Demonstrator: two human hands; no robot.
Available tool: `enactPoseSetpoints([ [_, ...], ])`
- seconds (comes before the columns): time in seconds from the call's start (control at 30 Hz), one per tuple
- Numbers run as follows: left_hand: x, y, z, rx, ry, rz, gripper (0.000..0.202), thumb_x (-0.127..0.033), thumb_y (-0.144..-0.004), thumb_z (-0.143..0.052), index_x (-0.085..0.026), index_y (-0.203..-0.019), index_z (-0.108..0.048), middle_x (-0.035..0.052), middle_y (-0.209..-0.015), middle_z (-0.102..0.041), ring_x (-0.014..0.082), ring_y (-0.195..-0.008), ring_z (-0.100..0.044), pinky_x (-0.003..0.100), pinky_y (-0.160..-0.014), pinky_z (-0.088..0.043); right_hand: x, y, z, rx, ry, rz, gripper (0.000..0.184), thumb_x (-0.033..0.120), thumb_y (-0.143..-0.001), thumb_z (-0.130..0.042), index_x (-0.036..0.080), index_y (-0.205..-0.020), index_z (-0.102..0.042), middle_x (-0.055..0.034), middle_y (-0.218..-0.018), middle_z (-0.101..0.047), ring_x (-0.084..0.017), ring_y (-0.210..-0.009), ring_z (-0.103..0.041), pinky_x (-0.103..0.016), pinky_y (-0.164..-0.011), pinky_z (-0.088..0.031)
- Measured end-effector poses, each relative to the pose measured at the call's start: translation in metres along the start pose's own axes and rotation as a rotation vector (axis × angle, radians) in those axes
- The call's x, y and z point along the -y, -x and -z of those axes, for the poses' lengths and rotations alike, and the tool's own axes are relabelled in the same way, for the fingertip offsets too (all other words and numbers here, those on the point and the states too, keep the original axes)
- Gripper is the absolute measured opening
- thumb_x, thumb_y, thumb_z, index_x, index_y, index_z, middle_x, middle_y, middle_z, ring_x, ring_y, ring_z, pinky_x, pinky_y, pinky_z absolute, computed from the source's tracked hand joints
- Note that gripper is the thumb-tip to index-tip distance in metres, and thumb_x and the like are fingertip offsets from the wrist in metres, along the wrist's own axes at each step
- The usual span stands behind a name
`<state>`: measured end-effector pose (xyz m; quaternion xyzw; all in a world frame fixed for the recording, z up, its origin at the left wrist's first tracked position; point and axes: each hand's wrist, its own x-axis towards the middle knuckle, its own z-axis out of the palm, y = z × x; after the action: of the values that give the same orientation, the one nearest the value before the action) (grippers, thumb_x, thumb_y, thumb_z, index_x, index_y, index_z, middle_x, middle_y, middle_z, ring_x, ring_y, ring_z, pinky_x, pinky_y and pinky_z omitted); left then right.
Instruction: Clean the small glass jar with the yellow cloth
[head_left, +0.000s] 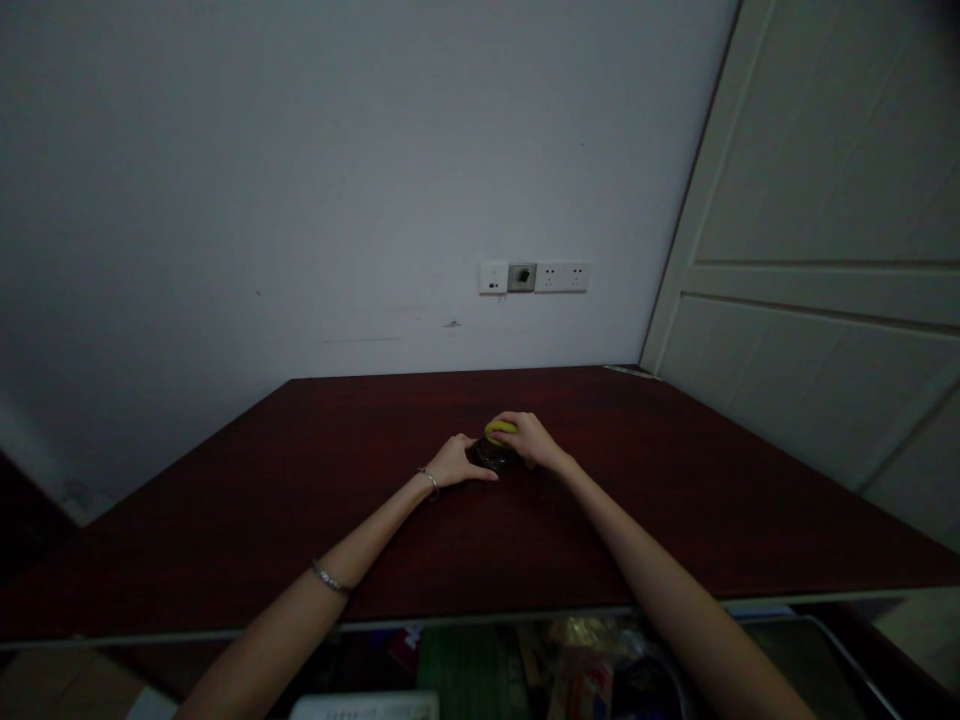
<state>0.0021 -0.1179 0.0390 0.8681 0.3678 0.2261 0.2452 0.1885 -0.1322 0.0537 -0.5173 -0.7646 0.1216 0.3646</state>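
Near the middle of the dark red tabletop [315, 520] sits a small, dark, glossy object [491, 456], low and partly covered by my hands; its exact kind is too dim to make out. My left hand [454, 462] is curved around its left side, thumb on the near edge and fingers at the far edge. Pinched in the fingers of my right hand [529, 440] is a yellow sponge-like piece [500, 429], held right over the glossy object. The right palm hides part of the piece and the object's right side.
A pale wall with sockets [561, 277] rises behind the table. At the right stands a white panelled door [825, 220]. Below the table's front edge, an open space holds a green item [472, 670], a white box [364, 706] and plastic packets [585, 680].
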Motion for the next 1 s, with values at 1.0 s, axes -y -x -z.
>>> enactPoseSetpoints([
  [1.0,0.003,0.0,-0.002,0.008,0.056,0.011,0.055,-0.048,-0.054,-0.072,-0.014,-0.097,-0.067,0.0036,-0.079,-0.067,0.0203,-0.077,-0.059,0.025,-0.066,-0.042,-0.02,0.012,0.03,0.188,-0.124,-0.044,0.027,0.036,-0.068,-0.064,0.014,-0.084,-0.067,-0.0033,-0.079,-0.068,-0.014,-0.067,-0.06,-0.023,-0.062,-0.045],
])
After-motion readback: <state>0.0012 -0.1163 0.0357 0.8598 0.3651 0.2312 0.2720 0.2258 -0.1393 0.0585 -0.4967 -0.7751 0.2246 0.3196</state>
